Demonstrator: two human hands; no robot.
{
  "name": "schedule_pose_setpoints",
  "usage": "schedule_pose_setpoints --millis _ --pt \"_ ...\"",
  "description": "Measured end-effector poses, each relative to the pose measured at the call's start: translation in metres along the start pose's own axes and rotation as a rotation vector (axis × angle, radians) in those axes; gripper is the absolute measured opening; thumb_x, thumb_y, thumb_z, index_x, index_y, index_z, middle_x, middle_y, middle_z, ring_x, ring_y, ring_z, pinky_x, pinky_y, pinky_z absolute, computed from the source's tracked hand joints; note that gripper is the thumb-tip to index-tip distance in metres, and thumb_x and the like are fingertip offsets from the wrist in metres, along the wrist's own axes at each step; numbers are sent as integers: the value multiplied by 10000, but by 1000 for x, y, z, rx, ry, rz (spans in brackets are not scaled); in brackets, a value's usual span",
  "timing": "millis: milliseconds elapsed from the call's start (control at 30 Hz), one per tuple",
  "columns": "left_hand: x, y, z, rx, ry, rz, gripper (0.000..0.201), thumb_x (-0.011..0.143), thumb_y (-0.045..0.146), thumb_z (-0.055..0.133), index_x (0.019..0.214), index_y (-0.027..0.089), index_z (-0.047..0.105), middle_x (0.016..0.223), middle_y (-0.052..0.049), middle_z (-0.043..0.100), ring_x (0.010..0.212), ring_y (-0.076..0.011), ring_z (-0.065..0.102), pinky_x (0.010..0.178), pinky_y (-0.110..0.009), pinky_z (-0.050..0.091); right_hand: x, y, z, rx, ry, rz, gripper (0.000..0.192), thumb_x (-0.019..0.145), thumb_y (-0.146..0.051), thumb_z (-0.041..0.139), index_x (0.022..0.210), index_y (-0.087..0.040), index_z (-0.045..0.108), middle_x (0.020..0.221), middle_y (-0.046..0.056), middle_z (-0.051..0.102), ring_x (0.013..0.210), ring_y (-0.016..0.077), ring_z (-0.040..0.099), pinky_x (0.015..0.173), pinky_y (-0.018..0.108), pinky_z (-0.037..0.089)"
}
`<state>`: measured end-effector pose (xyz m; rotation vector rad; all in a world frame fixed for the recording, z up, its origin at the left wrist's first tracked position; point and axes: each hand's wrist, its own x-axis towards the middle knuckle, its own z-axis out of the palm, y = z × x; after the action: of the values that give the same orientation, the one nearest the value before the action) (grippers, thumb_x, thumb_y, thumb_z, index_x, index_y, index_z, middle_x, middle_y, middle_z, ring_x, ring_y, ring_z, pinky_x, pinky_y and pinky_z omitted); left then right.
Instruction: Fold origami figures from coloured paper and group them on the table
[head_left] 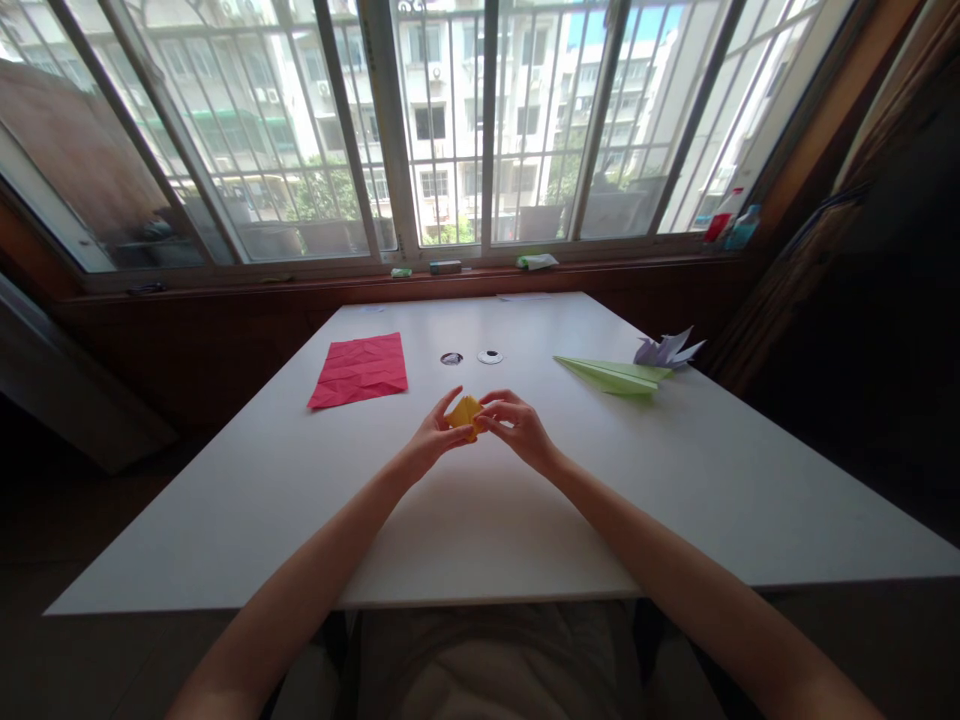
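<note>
A small yellow piece of folded paper [465, 411] is held up between my two hands over the middle of the white table [480, 540]. My left hand [437, 430] grips its left side, thumb along the lower edge and a finger raised behind. From the right, the fingertips of my right hand [517, 422] pinch the paper's right edge. To the left lies a creased red sheet of paper [361, 370]. A light green paper plane [615, 375] rests at the right, and a pale purple folded paper piece [667, 350] with pointed flaps stands beside it.
Beyond my hands, the tabletop has two round holes, one with a white rim [490, 357]. Small packets, one of them white and green [537, 262], lie on the windowsill. Bottles, including a red one [723, 216], stand at its right end. A curtain hangs at right.
</note>
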<state>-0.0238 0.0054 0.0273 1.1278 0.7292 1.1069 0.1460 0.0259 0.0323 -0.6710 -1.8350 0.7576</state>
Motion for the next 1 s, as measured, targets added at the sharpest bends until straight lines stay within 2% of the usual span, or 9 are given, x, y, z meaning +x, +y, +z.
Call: schedule_pose_setpoints --millis 100,167,267,333,467,600,767,867,1000 --pt "2 -4 -3 58 32 16 788 609 183 708 1287 252 312 904 -41 628 791 -157 597 778 -334 439 1 5 1 43 34 122 293 668 -303 646 934 -197 585 899 44 568 733 143 591 642 298 531" --pt "2 -5 -3 108 50 44 710 592 202 718 1229 209 404 891 -52 630 781 -160 591 740 -309 442 2 8 1 69 14 190 392 652 -292 659 1015 -193 548 847 36 593 730 148 595 661 311 528" --pt "1 -4 -1 221 69 82 488 581 256 718 1035 154 572 871 -60 637 781 -170 583 710 -291 437 4 10 0 99 -3 230 364 654 -284 655 992 -179 570 787 29 611 732 152 596 694 317 515" --pt "0 -3 0 294 81 63 370 583 290 711 906 129 631 824 -64 650 768 -179 588 707 -295 432 4 9 0 110 23 242 325 654 -284 652 953 -172 590 785 35 621 727 154 596 691 316 510" --pt "1 -3 -1 302 128 -20 328 580 325 707 831 118 662 760 -72 662 702 -187 613 685 -311 439 3 9 1 114 32 231 251 665 -303 638 872 -163 616 829 53 639 744 165 601 692 313 499" --pt "1 -4 -1 324 117 -24 338 579 334 709 837 120 665 762 -78 664 663 -187 624 646 -303 450 2 9 1 83 0 216 217 712 -338 589 831 -160 625 791 47 647 718 161 597 671 296 483" --pt "1 -4 1 428 124 76 315 590 356 694 796 120 660 713 -66 661 683 -188 617 608 -274 453 3 7 1 7 5 207 191 727 -341 571 763 -161 622 728 31 637 669 145 575 625 269 456" --pt "2 -4 0 433 194 172 309 601 360 684 816 140 652 783 -59 667 746 -188 614 655 -277 465 3 5 0 -121 -19 157 158 726 -314 577 743 -167 631 715 27 619 640 130 544 595 254 430" --pt "4 -2 -3 499 267 201 271 614 370 670 762 143 662 764 -62 666 741 -189 612 659 -280 470 2 5 0 -224 -48 84 133 708 -301 598 712 -175 638 712 23 579 597 106 497 551 234 403"
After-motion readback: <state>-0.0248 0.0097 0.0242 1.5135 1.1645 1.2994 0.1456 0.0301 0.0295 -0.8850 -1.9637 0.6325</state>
